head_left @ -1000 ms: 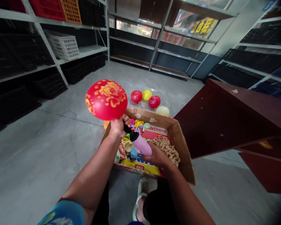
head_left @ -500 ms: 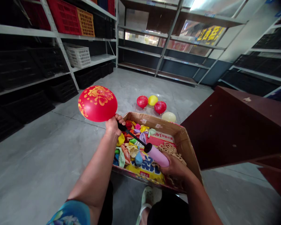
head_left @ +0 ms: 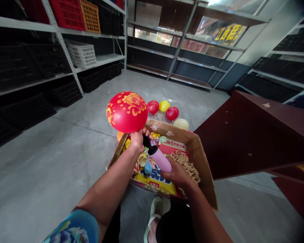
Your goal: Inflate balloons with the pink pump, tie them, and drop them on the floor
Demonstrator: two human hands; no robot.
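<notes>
A red inflated balloon (head_left: 127,113) with a yellow print sits above my left hand (head_left: 138,140), whose fingers are closed around its neck and the black end of a balloon pump (head_left: 160,159). My right hand (head_left: 176,171) grips the pump's lilac barrel. The barrel is close against the black end, with no rod showing between them. Both hands are over an open cardboard box (head_left: 201,158). Inside lie several limp balloons (head_left: 148,167), partly hidden by my left hand and arm, and a heap of beige cord (head_left: 184,163).
Beyond the box, two red balloons (head_left: 172,114), a yellow balloon (head_left: 164,106) and a cream balloon (head_left: 181,124) rest on the grey floor. A dark red board structure (head_left: 238,141) stands at the right. Shelves with black crates and a white basket (head_left: 81,54) line the left.
The pump's black rod has slid into the lilac barrel as my hands came together. My left hand and the red balloon have shifted right; the right hand has moved slightly left.
</notes>
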